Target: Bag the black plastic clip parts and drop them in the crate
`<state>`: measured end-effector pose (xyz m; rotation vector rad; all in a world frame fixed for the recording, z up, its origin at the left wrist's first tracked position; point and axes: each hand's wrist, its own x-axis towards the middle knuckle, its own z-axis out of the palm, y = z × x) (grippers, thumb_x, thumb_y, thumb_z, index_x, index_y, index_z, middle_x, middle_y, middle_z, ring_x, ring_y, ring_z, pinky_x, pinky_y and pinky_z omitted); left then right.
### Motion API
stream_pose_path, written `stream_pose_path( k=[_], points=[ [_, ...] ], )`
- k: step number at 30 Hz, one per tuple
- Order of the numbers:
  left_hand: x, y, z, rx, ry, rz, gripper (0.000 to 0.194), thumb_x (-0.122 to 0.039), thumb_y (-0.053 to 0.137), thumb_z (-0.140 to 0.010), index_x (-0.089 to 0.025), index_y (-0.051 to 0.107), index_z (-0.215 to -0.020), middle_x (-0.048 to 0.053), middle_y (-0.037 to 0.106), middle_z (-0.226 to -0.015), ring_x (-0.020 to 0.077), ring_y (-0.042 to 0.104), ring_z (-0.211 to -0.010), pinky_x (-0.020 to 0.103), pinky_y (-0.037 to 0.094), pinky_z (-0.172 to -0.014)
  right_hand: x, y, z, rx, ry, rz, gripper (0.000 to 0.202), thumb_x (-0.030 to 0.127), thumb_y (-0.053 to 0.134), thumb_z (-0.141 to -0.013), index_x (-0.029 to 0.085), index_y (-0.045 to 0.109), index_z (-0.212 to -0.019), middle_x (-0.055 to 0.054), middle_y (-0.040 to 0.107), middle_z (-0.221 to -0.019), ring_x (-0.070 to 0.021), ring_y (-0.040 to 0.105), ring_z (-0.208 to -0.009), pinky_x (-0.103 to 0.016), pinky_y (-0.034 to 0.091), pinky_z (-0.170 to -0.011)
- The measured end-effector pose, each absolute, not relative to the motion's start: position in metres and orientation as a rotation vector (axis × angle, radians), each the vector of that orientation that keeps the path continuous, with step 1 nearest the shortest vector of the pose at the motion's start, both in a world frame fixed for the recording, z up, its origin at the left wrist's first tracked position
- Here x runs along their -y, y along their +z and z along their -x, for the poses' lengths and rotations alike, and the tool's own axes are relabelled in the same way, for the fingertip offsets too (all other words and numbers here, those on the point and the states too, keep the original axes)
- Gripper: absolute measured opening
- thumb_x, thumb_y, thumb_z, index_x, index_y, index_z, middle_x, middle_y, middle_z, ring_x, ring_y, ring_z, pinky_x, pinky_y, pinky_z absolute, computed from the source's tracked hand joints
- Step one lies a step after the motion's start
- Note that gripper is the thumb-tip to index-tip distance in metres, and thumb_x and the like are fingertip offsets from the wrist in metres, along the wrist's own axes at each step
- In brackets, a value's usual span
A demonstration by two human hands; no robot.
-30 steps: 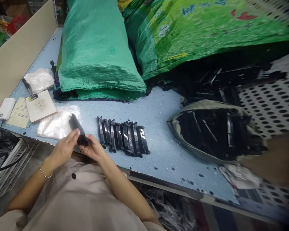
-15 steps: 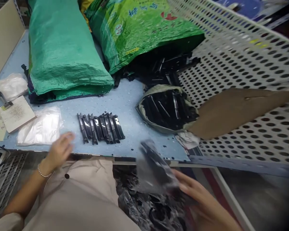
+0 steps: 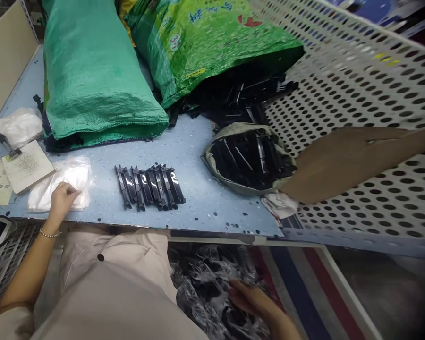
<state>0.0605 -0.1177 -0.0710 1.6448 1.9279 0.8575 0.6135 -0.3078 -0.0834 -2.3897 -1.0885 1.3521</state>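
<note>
Left of black parts (image 3: 159,186), likely rowed for reach, left hand (image 3: 62,200) pinches at plastic bags (image 3: 78,172). Rightward, right hand (image 3: 248,298) has indiscernible grip.

The left arm (image 3: 24,283) is bent at the elbow, with the forearm angled upward and forward. The left wrist (image 3: 52,228) is nearly in line with the forearm. The left hand (image 3: 63,200) is palm down, fingers bent, thumb and forefinger brought together at the tips. The right forearm (image 3: 286,327) enters at the lower edge, angled out to the trunk's right side. The right hand (image 3: 250,298) points inward to the left; its fingers are blurred, so their grip cannot be determined.
</note>
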Motion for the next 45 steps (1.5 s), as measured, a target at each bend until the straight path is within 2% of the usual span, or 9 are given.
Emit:
stream_pose_path(
  k=[5,8,13,18,25,30,38,41,45],
  points=[
    [0.113,-0.071,-0.044,-1.773,0.954,-1.221,0.027,-0.044,0.071,-0.074,-0.017,0.069,-0.077,0.000,0.064,-0.070,0.0152,0.056,-0.066,0.027,0.043,-0.065,0.196,-0.019,-0.519,1.490,1.538,1.866,0.049,0.064,0.051,-0.085,0.022,0.071,-0.101,-0.012,0.074,-0.095,-0.0233,0.070,-0.079,-0.035,0.058,-0.069],
    [0.116,-0.068,-0.044,-1.882,1.044,-1.245,0.024,-0.039,0.073,-0.071,-0.017,0.067,-0.079,0.001,0.067,-0.075,0.0154,0.059,-0.070,0.028,0.045,-0.070,0.141,-0.010,-0.425,1.973,1.082,1.774,0.042,0.047,0.039,-0.098,0.017,0.068,-0.107,-0.015,0.070,-0.106,-0.0241,0.066,-0.094,-0.036,0.054,-0.080],
    [0.127,-0.063,-0.043,-1.847,1.106,-1.321,0.021,-0.033,0.068,-0.076,-0.019,0.061,-0.089,0.000,0.067,-0.083,0.0146,0.062,-0.076,0.028,0.047,-0.075,0.103,-0.037,-0.338,2.345,0.563,1.852,0.032,0.028,0.054,-0.094,0.008,0.058,-0.118,-0.027,0.064,-0.111,-0.0330,0.062,-0.103,-0.040,0.050,-0.081],
    [0.131,-0.069,-0.040,-1.745,1.139,-1.106,0.035,-0.033,0.080,-0.063,-0.018,0.055,-0.083,-0.003,0.060,-0.070,0.0114,0.057,-0.063,0.024,0.045,-0.064,0.091,-0.046,-0.355,2.038,1.107,1.787,0.046,0.025,0.054,-0.093,0.012,0.047,-0.137,-0.018,0.069,-0.103,-0.0280,0.067,-0.094,-0.043,0.050,-0.085],
    [0.128,-0.070,-0.050,-1.617,1.163,-0.955,0.039,-0.031,0.081,-0.062,-0.018,0.053,-0.086,-0.002,0.063,-0.072,0.0113,0.058,-0.064,0.024,0.045,-0.062,0.119,-0.056,-0.321,0.768,2.468,0.886,0.022,0.032,0.064,-0.089,0.014,0.062,-0.102,-0.007,0.071,-0.078,-0.0128,0.065,-0.063,-0.021,0.053,-0.054],
    [0.130,-0.067,-0.045,-1.667,1.249,-0.988,0.040,-0.028,0.082,-0.060,-0.018,0.048,-0.078,-0.004,0.060,-0.073,0.0094,0.056,-0.066,0.023,0.046,-0.066,0.138,-0.080,-0.295,0.234,2.550,0.814,0.008,0.018,0.064,-0.089,0.015,0.057,-0.092,-0.007,0.072,-0.075,-0.0079,0.064,-0.057,-0.012,0.053,-0.050],
    [0.134,-0.064,-0.043,-1.695,1.214,-1.001,0.028,-0.034,0.073,-0.071,-0.019,0.052,-0.081,-0.003,0.059,-0.065,0.0129,0.059,-0.058,0.025,0.047,-0.058,0.142,-0.075,-0.290,0.267,2.638,0.730,0.013,0.017,0.064,-0.090,0.009,0.059,-0.100,-0.012,0.072,-0.079,-0.0100,0.068,-0.059,-0.013,0.058,-0.056],
    [0.144,-0.058,-0.036,-1.884,1.122,-1.445,0.012,-0.026,0.060,-0.082,-0.018,0.064,-0.090,0.006,0.069,-0.088,0.0203,0.067,-0.085,0.037,0.055,-0.081,0.146,-0.077,-0.291,0.277,2.612,0.778,0.012,0.015,0.066,-0.089,0.010,0.058,-0.097,-0.012,0.072,-0.079,-0.0110,0.070,-0.060,-0.014,0.059,-0.058],
    [0.150,-0.050,-0.030,-1.922,0.867,-1.953,0.035,-0.012,0.045,-0.087,-0.018,0.070,-0.110,0.011,0.067,-0.122,0.0257,0.062,-0.117,0.047,0.048,-0.107,0.147,-0.076,-0.286,0.253,2.639,0.680,0.014,0.019,0.063,-0.092,0.009,0.058,-0.102,-0.012,0.072,-0.081,-0.0100,0.068,-0.059,-0.012,0.058,-0.055]
  ],
)
